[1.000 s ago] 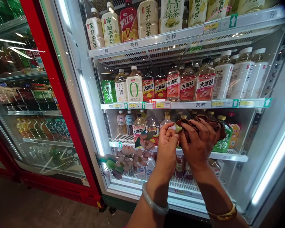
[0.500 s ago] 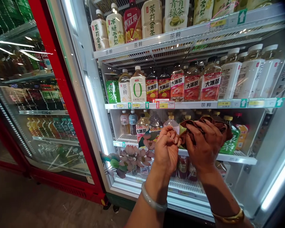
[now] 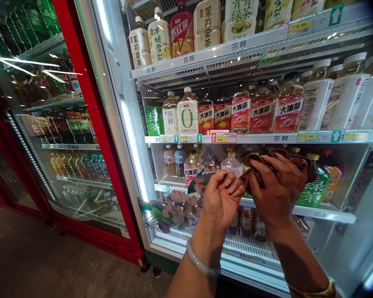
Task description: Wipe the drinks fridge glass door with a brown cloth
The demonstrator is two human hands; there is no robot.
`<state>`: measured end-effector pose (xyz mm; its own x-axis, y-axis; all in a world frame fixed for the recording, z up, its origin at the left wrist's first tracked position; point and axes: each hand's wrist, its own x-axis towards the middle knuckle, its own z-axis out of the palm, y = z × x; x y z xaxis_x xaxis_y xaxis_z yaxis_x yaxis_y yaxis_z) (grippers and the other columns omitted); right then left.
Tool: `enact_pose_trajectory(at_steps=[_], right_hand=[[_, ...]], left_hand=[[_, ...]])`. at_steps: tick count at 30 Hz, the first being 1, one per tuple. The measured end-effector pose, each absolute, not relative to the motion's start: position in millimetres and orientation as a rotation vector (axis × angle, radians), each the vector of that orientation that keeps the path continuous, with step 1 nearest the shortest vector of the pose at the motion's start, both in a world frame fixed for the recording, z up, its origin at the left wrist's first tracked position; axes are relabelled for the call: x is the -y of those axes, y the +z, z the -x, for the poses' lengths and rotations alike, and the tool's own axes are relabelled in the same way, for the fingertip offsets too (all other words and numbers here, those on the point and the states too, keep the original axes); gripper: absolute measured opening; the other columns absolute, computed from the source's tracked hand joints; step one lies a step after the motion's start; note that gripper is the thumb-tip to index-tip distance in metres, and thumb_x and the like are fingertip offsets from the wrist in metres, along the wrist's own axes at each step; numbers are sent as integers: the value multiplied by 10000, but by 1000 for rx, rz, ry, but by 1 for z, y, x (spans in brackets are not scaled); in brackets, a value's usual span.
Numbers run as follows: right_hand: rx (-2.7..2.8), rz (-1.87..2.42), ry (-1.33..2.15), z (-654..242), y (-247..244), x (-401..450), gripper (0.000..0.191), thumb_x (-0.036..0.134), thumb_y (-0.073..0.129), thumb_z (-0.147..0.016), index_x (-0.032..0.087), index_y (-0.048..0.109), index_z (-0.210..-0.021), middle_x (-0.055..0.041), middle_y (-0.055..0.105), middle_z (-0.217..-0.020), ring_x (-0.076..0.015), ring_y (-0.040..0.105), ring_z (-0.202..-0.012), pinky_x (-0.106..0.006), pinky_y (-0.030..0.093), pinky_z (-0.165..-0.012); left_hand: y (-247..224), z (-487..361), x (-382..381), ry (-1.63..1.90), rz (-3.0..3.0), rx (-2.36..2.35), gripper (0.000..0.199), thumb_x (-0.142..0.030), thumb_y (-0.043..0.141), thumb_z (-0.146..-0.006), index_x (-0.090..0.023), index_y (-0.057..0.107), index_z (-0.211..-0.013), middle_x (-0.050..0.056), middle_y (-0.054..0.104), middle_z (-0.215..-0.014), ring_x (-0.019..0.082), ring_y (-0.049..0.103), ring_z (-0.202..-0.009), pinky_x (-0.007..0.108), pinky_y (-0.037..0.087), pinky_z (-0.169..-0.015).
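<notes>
Brown cloth (image 3: 309, 169): right of centre in the frame, bunched under the right hand (image 3: 272, 186), whose bent fingers grasp it from above. Left hand (image 3: 222, 198), near centre, is clenched loosely beside it; nothing visible inside the fist. Whether its fingertips catch the near edge of the cloth: cannot tell.

Both hands are raised in front of stocked cooler shelves. Flower decal (image 3: 180, 207) at lower centre overlies the bottles, so a glass pane probably stands between hands and stock. Contact between cloth and pane: not determinable from this angle. Green-labelled bottle (image 3: 312, 184) lies just beyond the cloth's right end.

Progress (judgement): work under way. Done: cloth in the right hand, gathered and raised to the level of the lower shelves. Not done: cloth neither released nor put down. How much remains cannot be read; no visible boundary separates a finished area from an unfinished one. Decal is in place; bottles in the centre stand in rows, and neither hand is seen gripping one.
</notes>
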<state>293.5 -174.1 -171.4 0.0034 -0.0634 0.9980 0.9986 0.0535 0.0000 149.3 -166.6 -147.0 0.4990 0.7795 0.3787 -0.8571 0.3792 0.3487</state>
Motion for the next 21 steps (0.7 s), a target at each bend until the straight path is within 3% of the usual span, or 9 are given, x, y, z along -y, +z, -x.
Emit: enact_pose_trajectory(at_steps=[5,11,15,21], right_hand=[[1145,1115,-1189,-290,-176,171,329,190,750,-853,269,732,-1172,-72,718,-1243,-305,582,-1333,-557,379,-1176],[1172,1121,-1196,-278,-181,167,314,214,764,-864,283,726,-1167,-47,735,-1222,-280,597,-1311,-606,285,-1244],[1201,1129,-1241,-293,-177,174,363,242,788,-849,282,715,-1202,-62,731,-1247,-303,610,-1306,-602,299,-1235],[1078,1123,-1215,-293,-188,173,343,188,768,-825,281,732,-1154,-63,735,-1212,-316,614,-1297,-533,415,-1143]], left_hand=[[-143,-147,171,1059,-595,90,198,-210,602,-763,-207,412,-703,-39,288,-707,101,290,-594,253,284,-572],[-141,-145,171,1048,-593,157,198,-153,576,-640,-201,391,-692,-31,275,-696,107,276,-600,244,251,-581],[-143,-144,168,1066,-591,180,154,-133,552,-630,-192,420,-685,-26,296,-683,107,292,-594,243,244,-582],[-142,-145,168,1125,-644,147,162,-135,555,-617,-196,424,-691,-20,332,-679,107,328,-587,246,251,-578]])
